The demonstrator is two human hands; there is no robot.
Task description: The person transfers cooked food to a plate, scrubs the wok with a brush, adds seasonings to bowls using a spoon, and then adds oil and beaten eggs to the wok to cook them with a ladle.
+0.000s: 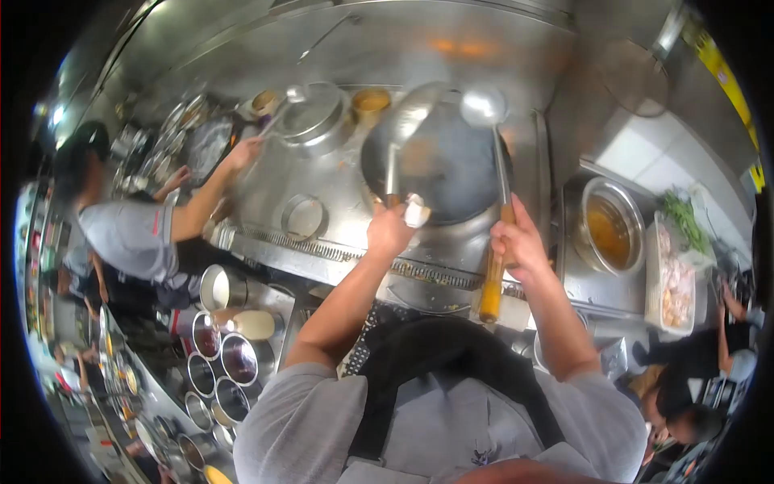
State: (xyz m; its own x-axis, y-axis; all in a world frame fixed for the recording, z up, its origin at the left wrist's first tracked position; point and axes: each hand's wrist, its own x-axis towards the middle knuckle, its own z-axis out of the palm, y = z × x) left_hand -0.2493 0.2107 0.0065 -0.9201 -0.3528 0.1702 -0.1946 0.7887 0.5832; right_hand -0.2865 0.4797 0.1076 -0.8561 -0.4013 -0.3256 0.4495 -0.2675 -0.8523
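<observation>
A large dark wok (468, 173) sits on the steel range in front of me, its inside hazy with steam. My left hand (389, 231) is closed at its near-left rim around the wooden handle of a long utensil (414, 115). That utensil's wide silver head is blurred, so I cannot tell if it is a spatula or skimmer. Against the same hand is a small white cloth-like piece (417, 211). My right hand (520, 242) grips the wooden handle of a ladle (484, 106), whose round metal bowl is raised over the wok's far-right rim.
Left of the wok stand a lidded pot (310, 121) and a metal ring (304, 216). A steel bowl of brownish liquid (610, 226) and a white basket (673, 282) are right. Several containers (239, 359) stand lower left. A co-worker's arm (210, 189) reaches over the range.
</observation>
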